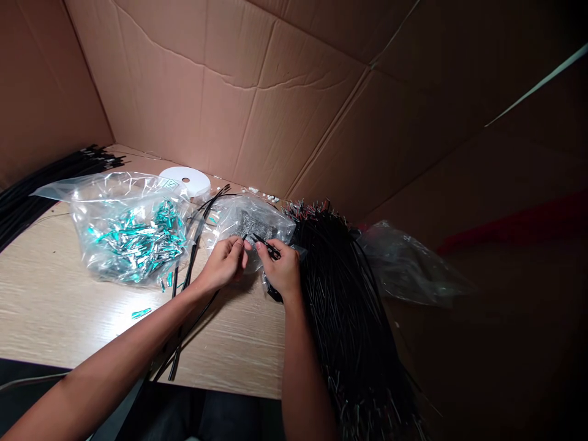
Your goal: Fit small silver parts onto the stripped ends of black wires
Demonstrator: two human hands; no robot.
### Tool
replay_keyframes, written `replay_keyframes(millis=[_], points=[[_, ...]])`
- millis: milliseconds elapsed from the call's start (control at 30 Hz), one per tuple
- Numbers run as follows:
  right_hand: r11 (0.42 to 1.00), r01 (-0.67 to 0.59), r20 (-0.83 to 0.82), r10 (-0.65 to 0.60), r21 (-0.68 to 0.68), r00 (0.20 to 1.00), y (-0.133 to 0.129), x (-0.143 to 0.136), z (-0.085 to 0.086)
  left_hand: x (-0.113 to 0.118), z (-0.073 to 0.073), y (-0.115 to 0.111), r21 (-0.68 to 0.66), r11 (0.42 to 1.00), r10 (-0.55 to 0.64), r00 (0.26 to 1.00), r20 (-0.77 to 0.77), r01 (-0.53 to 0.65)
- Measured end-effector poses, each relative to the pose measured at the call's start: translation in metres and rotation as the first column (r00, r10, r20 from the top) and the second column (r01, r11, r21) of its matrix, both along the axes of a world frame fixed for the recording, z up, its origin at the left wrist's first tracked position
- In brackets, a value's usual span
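My left hand (226, 260) is closed in a pinch on a black cable, whose short dark end (244, 237) sticks up past the thumb. Its length appears to run back under my left forearm. My right hand (283, 267) grips small black snips (272, 250), their pointed tip facing the cable end with a small gap. Both hands are just in front of a clear plastic bag (225, 217) holding many small grey metal pieces (260, 225).
A clear bag (85, 245) of shiny teal-and-silver strips stands left, with loose strips (141, 313) on the wooden table (41, 300). A white disc (195, 179) lies behind. Black cable bundles lie at far left (50, 171) and right (344, 288). Cardboard walls (184, 92) enclose the back.
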State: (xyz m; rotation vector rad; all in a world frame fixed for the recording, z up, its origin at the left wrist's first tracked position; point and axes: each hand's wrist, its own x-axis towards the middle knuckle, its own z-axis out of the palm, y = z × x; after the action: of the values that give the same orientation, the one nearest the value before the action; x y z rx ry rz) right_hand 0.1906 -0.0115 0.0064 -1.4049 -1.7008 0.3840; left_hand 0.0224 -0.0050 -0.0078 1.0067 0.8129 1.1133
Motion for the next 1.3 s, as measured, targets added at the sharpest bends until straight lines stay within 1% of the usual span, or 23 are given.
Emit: replay_keyframes(millis=[67, 133, 300, 367, 433, 567, 700, 833, 900, 1000, 1167, 1300], points=[[1.0, -0.007, -0.008, 0.007, -0.008, 1.0, 0.0, 0.0, 0.0, -0.002, 0.002, 0.001, -0.031, 0.999, -0.03, 0.999, 0.044, 0.031], [1.0, -0.015, -0.028, 0.015, -0.004, 0.999, 0.001, -0.001, 0.0, -0.005, 0.005, 0.002, -0.054, 0.995, -0.082, 0.992, 0.094, 0.087], [1.0, -0.029, -0.055, 0.029, -0.01, 0.998, 0.003, -0.004, -0.003, -0.011, 0.007, 0.004, -0.125, 0.966, -0.188, 0.95, 0.25, 0.225], [0.999, -0.041, -0.055, 0.039, -0.033, 0.998, 0.004, -0.004, -0.004, -0.012, 0.008, 0.004, -0.151, 0.952, -0.211, 0.93, 0.3, 0.265], [0.998, -0.05, -0.053, 0.047, -0.049, 0.997, 0.004, -0.005, -0.004, -0.012, 0.008, 0.004, -0.166, 0.945, -0.215, 0.92, 0.329, 0.281], [0.996, -0.068, -0.053, 0.065, -0.056, 0.996, 0.004, -0.005, -0.003, -0.012, 0.008, 0.004, -0.184, 0.942, -0.207, 0.918, 0.338, 0.28], [0.993, -0.082, -0.015, 0.081, -0.079, 0.997, 0.004, -0.004, -0.002, -0.011, 0.005, 0.005, -0.206, 0.94, -0.198, 0.927, 0.319, 0.272], [0.999, 0.009, -0.063, -0.011, -0.039, 0.998, 0.005, 0.001, -0.001, -0.01, 0.004, 0.006, -0.238, 0.944, -0.157, 0.947, 0.281, 0.227], [0.999, 0.038, -0.066, -0.038, 0.001, 0.997, 0.004, 0.003, 0.0, -0.01, 0.004, 0.006, -0.224, 0.953, -0.14, 0.954, 0.267, 0.202], [0.999, 0.035, -0.01, -0.035, 0.034, 0.999, 0.003, 0.003, 0.0, -0.01, 0.003, 0.007, -0.194, 0.963, -0.133, 0.958, 0.254, 0.185], [0.999, -0.01, 0.044, 0.008, 0.038, 0.999, 0.002, 0.0, -0.003, -0.011, 0.003, 0.006, -0.145, 0.973, -0.149, 0.968, 0.202, 0.18], [0.999, -0.032, 0.075, 0.03, 0.023, 0.997, 0.002, 0.001, -0.002, -0.012, 0.004, 0.005, -0.098, 0.985, -0.126, 0.984, 0.127, 0.139]])
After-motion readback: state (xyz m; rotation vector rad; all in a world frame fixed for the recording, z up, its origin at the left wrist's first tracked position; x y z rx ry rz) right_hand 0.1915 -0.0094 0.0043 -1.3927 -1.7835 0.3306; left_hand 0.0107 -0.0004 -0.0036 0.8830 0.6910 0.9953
